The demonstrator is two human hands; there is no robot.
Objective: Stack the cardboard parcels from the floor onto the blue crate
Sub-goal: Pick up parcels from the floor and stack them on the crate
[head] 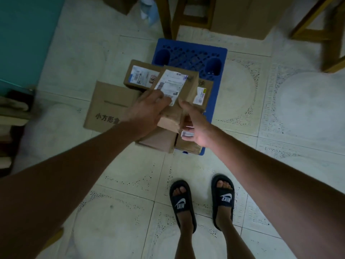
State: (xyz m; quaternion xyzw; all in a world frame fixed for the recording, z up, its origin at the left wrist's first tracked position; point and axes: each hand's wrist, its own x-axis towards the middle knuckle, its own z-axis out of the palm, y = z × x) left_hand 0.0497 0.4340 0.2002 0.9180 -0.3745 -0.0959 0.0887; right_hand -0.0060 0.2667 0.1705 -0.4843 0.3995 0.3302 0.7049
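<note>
A blue crate (188,53) lies upside down on the tiled floor, its back half bare. Several cardboard parcels are piled on its near half. My left hand (147,111) grips the near left edge of a labelled parcel (179,85) lifted above the pile. My right hand (194,122) is at that parcel's near right side, thumb against it, fingers hidden under the box. A second labelled parcel (141,75) sits to the left behind it. A large flat box with printed characters (110,107) lies on the floor left of the crate. Plain brown parcels (160,141) lie below my hands.
Wooden furniture legs (168,17) stand just behind the crate, with big cardboard boxes (244,14) among them. Another wooden frame (332,34) is at the right. A teal wall (24,38) is at the left. My feet in black slides (201,200) stand near the crate.
</note>
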